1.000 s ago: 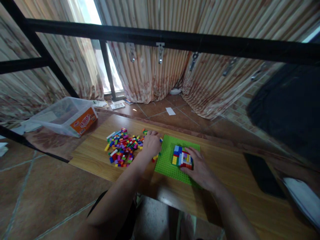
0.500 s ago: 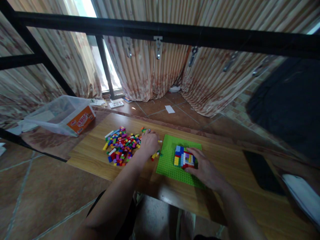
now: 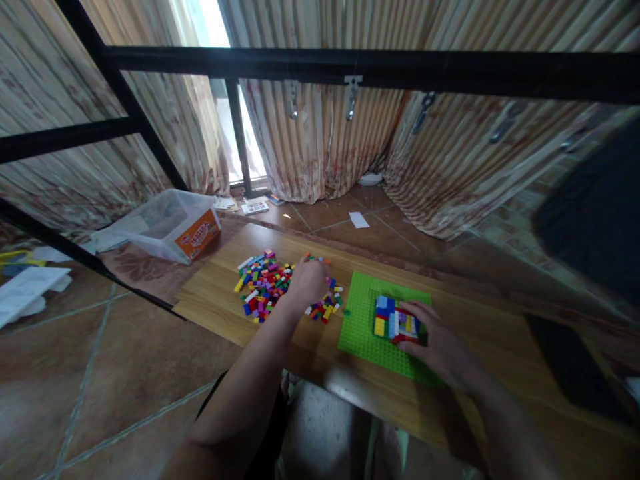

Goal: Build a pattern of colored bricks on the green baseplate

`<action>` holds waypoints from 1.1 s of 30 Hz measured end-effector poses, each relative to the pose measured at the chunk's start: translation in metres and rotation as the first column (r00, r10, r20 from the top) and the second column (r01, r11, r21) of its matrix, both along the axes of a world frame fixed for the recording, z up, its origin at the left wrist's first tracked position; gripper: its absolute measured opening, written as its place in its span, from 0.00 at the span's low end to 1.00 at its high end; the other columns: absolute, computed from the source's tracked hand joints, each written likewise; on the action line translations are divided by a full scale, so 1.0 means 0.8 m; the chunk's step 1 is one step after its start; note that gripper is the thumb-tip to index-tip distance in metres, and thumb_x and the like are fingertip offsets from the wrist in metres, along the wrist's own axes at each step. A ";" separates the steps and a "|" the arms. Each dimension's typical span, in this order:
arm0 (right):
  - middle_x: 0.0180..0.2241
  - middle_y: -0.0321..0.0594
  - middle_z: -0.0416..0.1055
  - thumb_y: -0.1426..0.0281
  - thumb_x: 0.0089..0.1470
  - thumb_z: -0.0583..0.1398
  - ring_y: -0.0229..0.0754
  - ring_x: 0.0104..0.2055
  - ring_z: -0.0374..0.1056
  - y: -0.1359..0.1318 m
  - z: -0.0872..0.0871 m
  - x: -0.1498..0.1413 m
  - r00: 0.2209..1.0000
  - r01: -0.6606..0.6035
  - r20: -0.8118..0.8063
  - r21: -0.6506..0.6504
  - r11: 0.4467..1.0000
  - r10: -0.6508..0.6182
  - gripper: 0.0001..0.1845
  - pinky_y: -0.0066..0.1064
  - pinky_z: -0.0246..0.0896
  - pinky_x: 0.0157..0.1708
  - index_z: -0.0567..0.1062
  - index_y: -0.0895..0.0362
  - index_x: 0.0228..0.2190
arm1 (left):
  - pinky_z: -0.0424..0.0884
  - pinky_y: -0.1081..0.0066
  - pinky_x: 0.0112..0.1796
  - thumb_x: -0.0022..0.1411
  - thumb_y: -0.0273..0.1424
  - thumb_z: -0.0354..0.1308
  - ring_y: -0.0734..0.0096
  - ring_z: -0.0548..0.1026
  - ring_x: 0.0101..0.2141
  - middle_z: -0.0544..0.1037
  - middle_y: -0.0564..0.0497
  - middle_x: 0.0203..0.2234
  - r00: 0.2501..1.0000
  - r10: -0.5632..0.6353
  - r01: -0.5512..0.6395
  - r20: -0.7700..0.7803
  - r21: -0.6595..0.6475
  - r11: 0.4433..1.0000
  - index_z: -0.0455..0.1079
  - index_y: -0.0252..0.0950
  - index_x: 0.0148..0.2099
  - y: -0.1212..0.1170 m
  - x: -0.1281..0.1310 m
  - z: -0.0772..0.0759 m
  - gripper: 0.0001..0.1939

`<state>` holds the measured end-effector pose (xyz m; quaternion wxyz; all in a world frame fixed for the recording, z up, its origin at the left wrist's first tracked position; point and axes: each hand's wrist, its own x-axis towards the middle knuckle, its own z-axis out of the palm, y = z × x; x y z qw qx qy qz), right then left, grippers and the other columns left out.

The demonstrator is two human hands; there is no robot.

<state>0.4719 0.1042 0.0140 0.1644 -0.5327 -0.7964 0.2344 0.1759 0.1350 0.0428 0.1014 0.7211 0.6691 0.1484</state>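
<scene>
A green baseplate [image 3: 365, 327] lies on a wooden table [image 3: 220, 300]. A block of coloured bricks [image 3: 393, 323] is built on the baseplate. My right hand [image 3: 440, 347] rests against the block's right side, fingers curled on its edge. A pile of loose coloured bricks [image 3: 263, 290] lies left of the plate. My left hand [image 3: 307, 283] is over the pile's right end, fingers bent down into the bricks; what they pinch is hidden.
A clear plastic bin with an orange label [image 3: 173, 227] stands on the tiled floor beyond the table's left end. A black metal frame [image 3: 350, 67] crosses overhead. A dark flat slab [image 3: 570, 367] lies on the table at far right. Papers [image 3: 25, 287] lie at left.
The view has swung left, so everything sits further right in frame. My left hand stays at the pile's right end; several bricks now show below it. My right hand stays on the block.
</scene>
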 end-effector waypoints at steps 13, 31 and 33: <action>0.58 0.48 0.61 0.58 0.47 0.63 0.58 0.57 0.63 0.004 0.010 -0.014 0.999 -0.012 0.037 0.218 0.976 0.004 0.33 0.52 0.59 0.56 0.67 0.50 0.55 | 0.68 0.71 0.43 0.58 0.23 0.49 0.67 0.77 0.37 0.82 0.46 0.34 0.992 0.008 -0.017 0.123 0.071 0.997 0.78 0.36 0.38 0.000 -0.013 0.008 0.16; 0.59 0.47 0.61 0.62 0.48 0.63 0.57 0.57 0.63 0.004 -0.006 0.008 0.998 -0.054 0.043 0.102 0.993 0.049 0.32 0.53 0.59 0.56 0.66 0.50 0.55 | 0.67 0.73 0.37 0.58 0.25 0.51 0.68 0.75 0.33 0.81 0.48 0.31 0.977 0.116 -0.131 0.179 0.076 0.988 0.78 0.36 0.35 -0.006 -0.038 0.020 0.13; 0.59 0.46 0.61 0.62 0.48 0.63 0.57 0.58 0.62 0.005 -0.008 0.006 0.998 -0.054 0.037 0.098 0.994 0.051 0.32 0.53 0.59 0.56 0.66 0.49 0.55 | 0.67 0.73 0.37 0.57 0.25 0.51 0.68 0.75 0.33 0.80 0.48 0.30 0.967 0.129 -0.150 0.218 0.082 0.985 0.78 0.35 0.35 -0.008 -0.044 0.020 0.12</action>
